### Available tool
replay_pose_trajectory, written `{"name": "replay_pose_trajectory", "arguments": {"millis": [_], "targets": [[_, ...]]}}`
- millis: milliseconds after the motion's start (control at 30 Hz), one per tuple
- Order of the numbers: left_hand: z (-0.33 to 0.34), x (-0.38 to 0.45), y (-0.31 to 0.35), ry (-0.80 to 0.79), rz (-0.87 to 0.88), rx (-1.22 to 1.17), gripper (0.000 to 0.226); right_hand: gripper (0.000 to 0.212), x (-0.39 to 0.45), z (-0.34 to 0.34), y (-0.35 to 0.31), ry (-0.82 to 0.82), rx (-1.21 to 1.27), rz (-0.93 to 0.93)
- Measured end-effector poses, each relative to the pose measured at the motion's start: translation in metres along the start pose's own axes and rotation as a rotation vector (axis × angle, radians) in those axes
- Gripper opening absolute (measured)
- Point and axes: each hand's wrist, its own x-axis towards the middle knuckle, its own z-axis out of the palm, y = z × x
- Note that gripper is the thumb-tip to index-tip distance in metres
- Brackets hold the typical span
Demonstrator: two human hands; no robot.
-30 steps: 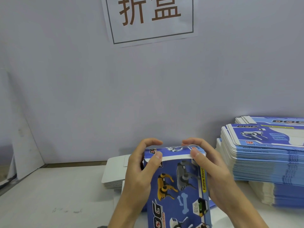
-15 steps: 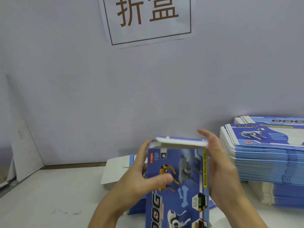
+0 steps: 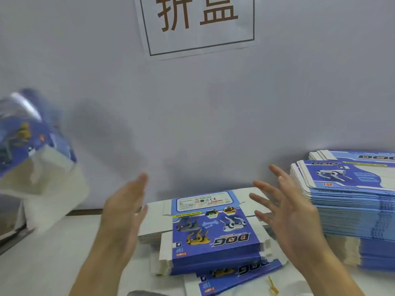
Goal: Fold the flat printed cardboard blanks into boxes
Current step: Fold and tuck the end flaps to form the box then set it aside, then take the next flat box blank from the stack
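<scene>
Hands, left (image 3: 124, 207) and right (image 3: 286, 207), spread empty above flat blanks (image 3: 213, 229); blurred box (image 3: 32, 152) cut off left.

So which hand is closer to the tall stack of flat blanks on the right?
The right hand. It hovers open just beside the tall stack of blanks, to its left. The left hand is open too, far across the table.

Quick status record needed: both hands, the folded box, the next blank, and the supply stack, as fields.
left hand: open, holds nothing
right hand: open, holds nothing
folded box: blurred, at far left, in neither hand
next blank: flat, printed side up, on a low pile between the hands
supply stack: tall pile of blanks, right of the right hand
wall sign: two brown characters, framed
</scene>
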Motion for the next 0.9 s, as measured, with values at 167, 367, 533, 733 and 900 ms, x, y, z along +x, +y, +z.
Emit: {"name": "replay_pose_trajectory", "arguments": {"millis": [167, 367, 533, 733, 900], "targets": [[0.038, -0.018, -0.048, -0.591, -0.051, 1.017, 0.084, 0.020, 0.007, -0.003, 0.020, 0.053, -0.319, 0.084], [0.047, -0.017, -0.068, -0.673, -0.068, 1.378, 0.062, 0.019, 0.009, -0.004, 0.025, 0.086, -0.420, 0.097], [0.043, -0.014, -0.067, -0.680, -0.037, 1.364, 0.051, 0.019, 0.007, -0.003, 0.024, 0.108, -0.457, 0.055], [0.048, -0.019, -0.053, -0.347, 0.384, 1.235, 0.027, 0.016, 0.005, 0.005, 0.021, 0.354, -0.574, -0.195], [0.058, -0.026, -0.035, 0.003, 0.715, 1.002, 0.037, 0.038, 0.001, 0.016, 0.013, 0.058, -0.198, -0.102]]}}
